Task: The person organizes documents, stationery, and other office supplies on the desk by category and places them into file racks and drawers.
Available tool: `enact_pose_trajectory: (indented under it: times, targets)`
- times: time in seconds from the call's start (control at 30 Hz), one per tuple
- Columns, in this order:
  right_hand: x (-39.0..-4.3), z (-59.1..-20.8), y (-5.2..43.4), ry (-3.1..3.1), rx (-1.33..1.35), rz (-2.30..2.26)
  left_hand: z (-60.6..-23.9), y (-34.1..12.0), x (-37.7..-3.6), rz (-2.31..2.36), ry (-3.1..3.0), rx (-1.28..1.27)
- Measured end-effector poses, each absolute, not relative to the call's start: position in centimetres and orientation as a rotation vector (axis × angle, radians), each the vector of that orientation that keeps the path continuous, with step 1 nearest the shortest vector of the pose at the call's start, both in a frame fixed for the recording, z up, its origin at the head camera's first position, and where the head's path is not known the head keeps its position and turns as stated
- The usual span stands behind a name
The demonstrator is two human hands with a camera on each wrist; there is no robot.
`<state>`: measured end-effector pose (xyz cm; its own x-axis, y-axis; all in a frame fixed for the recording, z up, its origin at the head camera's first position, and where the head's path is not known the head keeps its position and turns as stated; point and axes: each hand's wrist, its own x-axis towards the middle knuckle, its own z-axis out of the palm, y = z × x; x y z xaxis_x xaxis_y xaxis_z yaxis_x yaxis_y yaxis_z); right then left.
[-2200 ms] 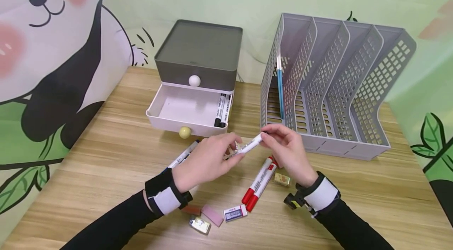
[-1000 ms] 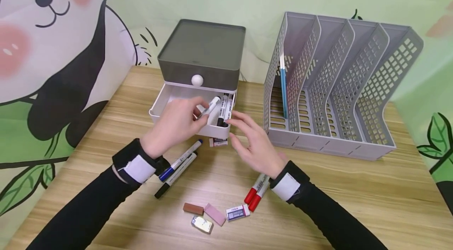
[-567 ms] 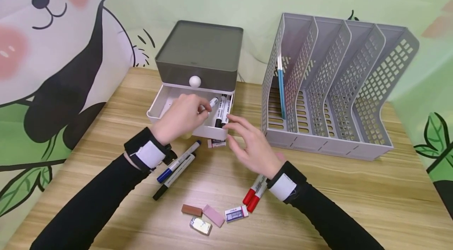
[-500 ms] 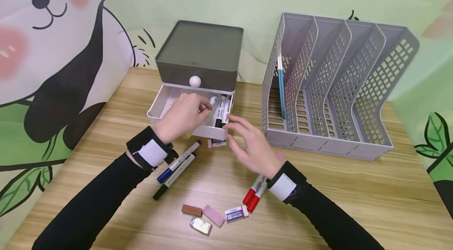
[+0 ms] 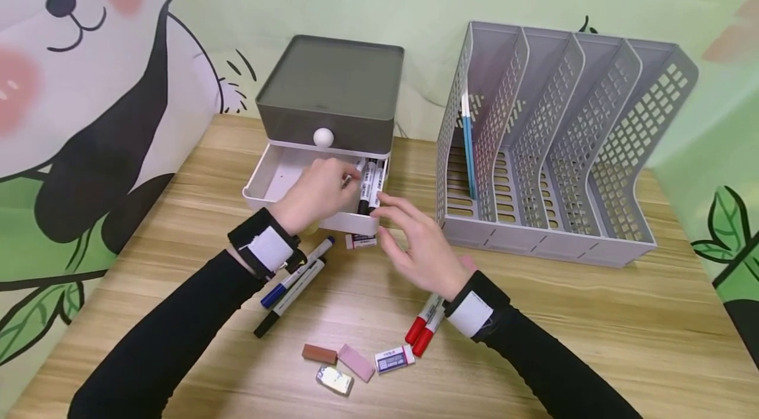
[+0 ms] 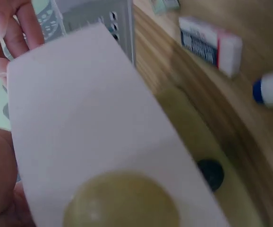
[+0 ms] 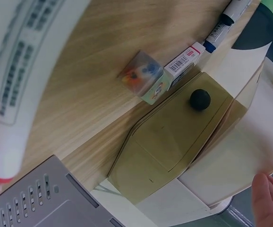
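My left hand reaches over the front of the pulled-out white drawer, its fingers curled round a white marker. Most of that marker is hidden behind the hand. Beside it, along the drawer's right wall, lie black-capped markers. My right hand has loosely spread fingers right at the drawer's front right corner, with nothing in its grasp. In the left wrist view the drawer front and its yellow knob fill the middle.
A grey file rack stands at the right with blue-edged sheets. Blue-capped and black-capped pens, red-capped markers and several erasers lie on the table. A lower olive drawer shows in the right wrist view.
My left hand has carried the marker from between both hands into the drawer, then further right against the others. My right hand has let go of it and moved to the drawer's corner.
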<state>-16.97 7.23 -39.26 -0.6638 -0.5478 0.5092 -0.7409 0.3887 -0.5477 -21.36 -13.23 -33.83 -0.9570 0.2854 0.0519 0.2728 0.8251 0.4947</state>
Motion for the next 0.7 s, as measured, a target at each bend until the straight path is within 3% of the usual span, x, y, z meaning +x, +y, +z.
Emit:
enact_pose_trajectory:
  times: [0.7]
  targets:
    - [-16.90, -39.07, 7.21, -2.410, 1.142, 1.133, -34.40, -12.67, -21.97, 0.602, 2.841, 0.589]
